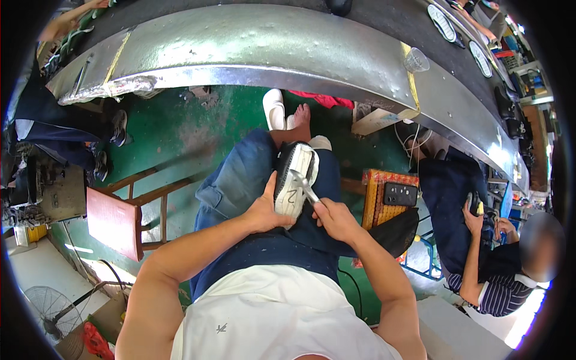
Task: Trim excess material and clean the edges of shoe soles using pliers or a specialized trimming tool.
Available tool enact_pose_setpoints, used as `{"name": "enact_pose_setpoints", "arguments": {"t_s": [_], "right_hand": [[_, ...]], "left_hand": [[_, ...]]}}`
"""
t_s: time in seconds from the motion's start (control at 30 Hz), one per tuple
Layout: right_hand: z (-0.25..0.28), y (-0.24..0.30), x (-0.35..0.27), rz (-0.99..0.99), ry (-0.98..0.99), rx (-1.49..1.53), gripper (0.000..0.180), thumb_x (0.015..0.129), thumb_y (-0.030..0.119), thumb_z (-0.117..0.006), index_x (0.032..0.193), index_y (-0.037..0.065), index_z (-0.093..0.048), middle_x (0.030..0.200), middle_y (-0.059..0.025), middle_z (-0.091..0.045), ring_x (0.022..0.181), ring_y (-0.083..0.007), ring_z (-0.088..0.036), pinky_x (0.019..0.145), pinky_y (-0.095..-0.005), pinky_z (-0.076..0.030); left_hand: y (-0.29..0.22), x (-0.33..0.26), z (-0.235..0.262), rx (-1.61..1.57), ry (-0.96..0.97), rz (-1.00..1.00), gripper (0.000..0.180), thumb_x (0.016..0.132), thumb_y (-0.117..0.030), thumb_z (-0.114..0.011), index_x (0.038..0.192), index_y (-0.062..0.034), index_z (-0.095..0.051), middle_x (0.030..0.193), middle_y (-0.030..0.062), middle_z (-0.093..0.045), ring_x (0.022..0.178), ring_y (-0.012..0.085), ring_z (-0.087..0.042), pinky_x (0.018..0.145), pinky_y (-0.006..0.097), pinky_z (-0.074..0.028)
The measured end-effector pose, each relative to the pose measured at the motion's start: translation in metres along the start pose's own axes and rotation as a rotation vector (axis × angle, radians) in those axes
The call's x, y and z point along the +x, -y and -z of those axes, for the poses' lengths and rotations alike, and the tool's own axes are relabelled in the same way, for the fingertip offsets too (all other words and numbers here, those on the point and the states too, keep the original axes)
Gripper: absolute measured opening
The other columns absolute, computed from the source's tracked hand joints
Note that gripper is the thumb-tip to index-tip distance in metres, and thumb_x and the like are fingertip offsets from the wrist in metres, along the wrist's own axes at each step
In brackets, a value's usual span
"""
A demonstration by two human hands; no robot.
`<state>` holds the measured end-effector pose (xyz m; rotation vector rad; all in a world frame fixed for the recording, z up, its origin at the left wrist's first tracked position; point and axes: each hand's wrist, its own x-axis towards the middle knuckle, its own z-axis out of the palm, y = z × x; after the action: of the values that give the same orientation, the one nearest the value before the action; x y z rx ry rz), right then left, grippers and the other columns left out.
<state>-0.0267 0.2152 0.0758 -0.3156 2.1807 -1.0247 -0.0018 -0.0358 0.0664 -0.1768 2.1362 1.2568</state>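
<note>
A black shoe upper (282, 157) is stretched over a pale last (290, 207), which rests on my lap with its underside turned up and its toe pointing away from me. My left hand (264, 211) is closed round the heel end and left side of the lasted shoe. In my right hand (333, 218) is a metal hand tool with a bent head (309, 189), gripped by its lower end. The tool's head lies over the middle of the shoe's underside; whether it touches cannot be told. My fingers hide the tool's handle.
A long metal-edged bench (240, 51) crosses ahead, bearing a clear cup (416, 60) and white-soled shoes (442, 24). A wooden stool (114, 222) stands at left. At right, a phone (400, 194) lies on a beaded seat (375, 207), and a co-worker (504, 264) sits beyond.
</note>
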Motion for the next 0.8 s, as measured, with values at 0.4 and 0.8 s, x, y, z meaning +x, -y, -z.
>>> {"name": "enact_pose_setpoints", "arguments": {"t_s": [0.4,0.8], "right_hand": [[-0.02,-0.065,-0.036,-0.147,-0.313,0.854,0.049,0.111,0.042,-0.038,0.119,-0.002,-0.057,0.095,-0.0074,-0.068,0.073,-0.0123,-0.064,0.064,-0.0263,-0.049],[0.023,-0.024,-0.062,-0.206,-0.032,0.312,0.03,0.097,0.016,-0.062,0.119,-0.004,-0.059,0.095,-0.0084,-0.068,0.081,-0.0152,-0.066,0.075,-0.0315,-0.053]], "left_hand": [[-0.097,0.019,0.108,-0.115,-0.29,-0.615,0.054,0.082,0.0,-0.08,0.125,-0.0026,-0.047,0.108,0.0137,-0.068,0.099,0.0162,-0.066,0.086,0.032,-0.055],[-0.004,0.129,-0.009,-0.571,0.069,0.174,0.063,0.109,-0.048,-0.032,0.132,0.0021,-0.062,0.127,0.0217,-0.066,0.117,0.0269,-0.062,0.105,0.037,-0.042]]}}
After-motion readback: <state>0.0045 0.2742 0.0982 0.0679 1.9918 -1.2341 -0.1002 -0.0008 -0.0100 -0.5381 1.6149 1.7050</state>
